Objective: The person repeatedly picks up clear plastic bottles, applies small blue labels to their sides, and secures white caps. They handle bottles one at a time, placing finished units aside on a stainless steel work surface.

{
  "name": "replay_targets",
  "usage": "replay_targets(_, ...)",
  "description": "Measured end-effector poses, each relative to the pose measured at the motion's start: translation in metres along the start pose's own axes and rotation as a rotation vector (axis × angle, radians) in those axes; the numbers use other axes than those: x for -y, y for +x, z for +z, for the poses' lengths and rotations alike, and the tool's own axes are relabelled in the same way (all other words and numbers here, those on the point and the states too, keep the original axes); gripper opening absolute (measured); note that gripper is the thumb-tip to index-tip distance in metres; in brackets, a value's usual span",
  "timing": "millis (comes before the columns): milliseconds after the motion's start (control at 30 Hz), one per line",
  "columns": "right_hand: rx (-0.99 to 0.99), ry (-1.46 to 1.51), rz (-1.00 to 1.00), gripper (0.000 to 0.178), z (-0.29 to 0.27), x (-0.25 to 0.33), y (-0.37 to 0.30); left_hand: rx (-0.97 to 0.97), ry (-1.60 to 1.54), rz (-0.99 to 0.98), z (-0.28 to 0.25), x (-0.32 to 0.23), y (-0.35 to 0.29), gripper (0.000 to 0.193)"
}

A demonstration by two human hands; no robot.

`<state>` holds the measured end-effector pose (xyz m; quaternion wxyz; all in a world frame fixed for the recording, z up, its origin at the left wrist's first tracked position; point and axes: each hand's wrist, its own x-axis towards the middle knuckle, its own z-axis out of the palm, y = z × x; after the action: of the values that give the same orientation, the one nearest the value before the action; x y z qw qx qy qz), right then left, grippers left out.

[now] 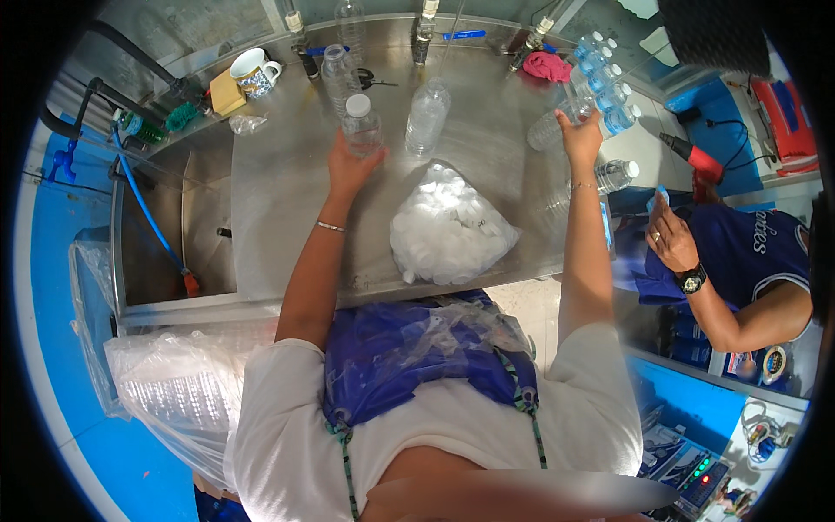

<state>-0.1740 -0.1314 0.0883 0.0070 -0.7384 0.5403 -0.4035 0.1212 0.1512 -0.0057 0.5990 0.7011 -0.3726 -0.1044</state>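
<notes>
My left hand [350,167] is wrapped round the lower part of a clear plastic bottle [362,135] with a white cap, upright on the steel counter. Behind it stand uncapped clear bottles [337,78]; another uncapped bottle [428,117] is to its right. My right hand [581,139] grips the nearest capped bottle [544,133] of a row with blue bands round their necks [597,74]; the palm hides its middle. Just nearer stands a capped bottle without a band [616,177]. Between my forearms lies a clear bag of white caps [448,230].
The steel counter [287,191] has a sink [204,235] at left, with a mug [254,73] and yellow sponge [227,93] behind. Black scissors [372,80] and a pink cloth [547,67] lie farther back. At right, a co-worker's hand [674,239] holds something small and blue near a red heat gun [691,155].
</notes>
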Motion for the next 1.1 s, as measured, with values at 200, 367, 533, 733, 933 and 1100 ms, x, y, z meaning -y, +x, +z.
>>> replay_targets(200,0.117,0.747,-0.284,0.048,-0.051,0.116,-0.062,0.1,0.133,0.119,-0.004,-0.054,-0.016,0.07)
replay_targets(367,0.609,1.112,-0.309,0.026,-0.053,0.194,-0.082,0.239,0.082,0.06,-0.005,-0.123,-0.037,0.073)
replay_targets(533,0.962,1.866,-0.047,0.019,-0.048,0.207,-0.084,0.531,-0.294,-0.216,-0.03,-0.158,-0.05,0.069)
replay_targets(733,1.105,2.074,0.095,0.021,-0.044,0.207,-0.099,0.841,-1.073,-0.595,-0.035,-0.173,-0.061,0.063)
replay_targets(933,0.722,1.263,-0.537,0.031,-0.077,0.187,-0.063,0.989,-1.028,-0.658,-0.058,-0.181,-0.062,0.068)
replay_targets(1100,0.694,1.13,-0.938,0.027,-0.086,0.184,-0.045,1.119,-0.782,-0.541,-0.059,-0.193,-0.054,0.07)
